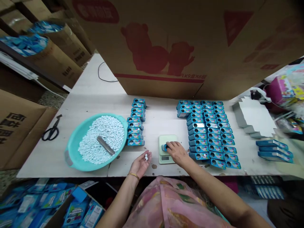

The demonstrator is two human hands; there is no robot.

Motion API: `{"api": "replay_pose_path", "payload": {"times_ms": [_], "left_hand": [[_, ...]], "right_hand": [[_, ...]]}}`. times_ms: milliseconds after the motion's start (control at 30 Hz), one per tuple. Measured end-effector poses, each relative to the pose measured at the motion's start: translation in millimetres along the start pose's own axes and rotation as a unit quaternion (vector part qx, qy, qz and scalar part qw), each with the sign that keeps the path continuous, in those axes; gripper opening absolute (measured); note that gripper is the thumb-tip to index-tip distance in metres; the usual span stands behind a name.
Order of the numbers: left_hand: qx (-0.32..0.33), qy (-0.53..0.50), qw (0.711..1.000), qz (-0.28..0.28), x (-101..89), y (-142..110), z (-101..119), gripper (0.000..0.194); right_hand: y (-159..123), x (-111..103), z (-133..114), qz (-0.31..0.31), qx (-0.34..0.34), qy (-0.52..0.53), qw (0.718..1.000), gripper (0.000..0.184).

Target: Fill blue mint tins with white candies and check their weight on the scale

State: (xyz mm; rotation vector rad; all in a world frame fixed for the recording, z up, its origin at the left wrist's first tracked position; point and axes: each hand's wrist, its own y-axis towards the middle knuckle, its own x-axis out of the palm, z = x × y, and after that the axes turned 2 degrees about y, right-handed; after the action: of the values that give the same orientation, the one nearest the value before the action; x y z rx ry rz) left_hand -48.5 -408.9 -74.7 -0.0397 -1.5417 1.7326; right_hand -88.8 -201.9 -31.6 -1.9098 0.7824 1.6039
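My left hand [140,164] is turned palm up near the table's front edge, with a few small white candies [146,156] held at its curled fingers. My right hand [177,153] grips a small blue tin [163,147] on the pale green kitchen scale [167,138]; the fingers cover most of the tin. To the left, a turquoise basin [71,142] holds a heap of white candies [95,139] with a metal scoop [105,145] lying on them. Blue tins [136,130] form a column beside the basin. More blue tins [209,133] stand in rows right of the scale.
A large cardboard box [163,53] stands along the back. Black scissors [51,130] lie far left. At the right are stacked white card sheets [255,117] and several flat blue packs [274,150]. Below the table's left front are boxes of blue packets [76,210].
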Motion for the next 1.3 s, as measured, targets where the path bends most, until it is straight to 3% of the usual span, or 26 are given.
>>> {"api": "replay_pose_path", "payload": {"times_ms": [200, 400, 567, 767, 867, 1033, 1100, 1200, 1300], "left_hand": [[-0.020, 0.006, 0.999, -0.046, 4.5, -17, -2, 0.020], [-0.098, 0.017, 0.993, -0.057, 0.3, -29, -34, 0.018], [-0.150, 0.004, 0.989, -0.017, -21.5, -34, -46, 0.018], [-0.156, 0.005, 0.987, -0.025, -26.4, -40, -47, 0.020], [-0.155, 0.008, 0.987, -0.036, -24.3, -41, -46, 0.020], [-0.135, 0.006, 0.990, -0.033, -27.9, -36, -40, 0.022], [-0.119, -0.002, 0.993, -0.028, -27.1, -33, -37, 0.021], [-0.076, 0.014, 0.997, -0.026, -16.3, -32, -33, 0.020], [-0.003, 0.088, 0.996, -0.027, 4.9, -34, -25, 0.022]], "right_hand": [[-21, 7, -24, 0.080, 0.046, 0.108, 0.990, 0.026], [-13, 14, -73, -0.016, -0.013, 0.165, 0.986, 0.034], [-8, 38, -84, -0.075, -0.080, 0.165, 0.980, 0.020], [-15, 39, -81, -0.040, -0.121, 0.272, 0.954, 0.021], [-33, 37, -69, 0.019, -0.051, 0.360, 0.932, 0.021], [-69, 41, -26, 0.162, 0.239, 0.396, 0.872, 0.016], [-72, 38, -8, 0.201, 0.298, 0.380, 0.852, 0.018], [-66, 26, 6, 0.224, 0.290, 0.343, 0.865, 0.020], [-52, 14, 8, 0.211, 0.230, 0.280, 0.908, 0.020]]}}
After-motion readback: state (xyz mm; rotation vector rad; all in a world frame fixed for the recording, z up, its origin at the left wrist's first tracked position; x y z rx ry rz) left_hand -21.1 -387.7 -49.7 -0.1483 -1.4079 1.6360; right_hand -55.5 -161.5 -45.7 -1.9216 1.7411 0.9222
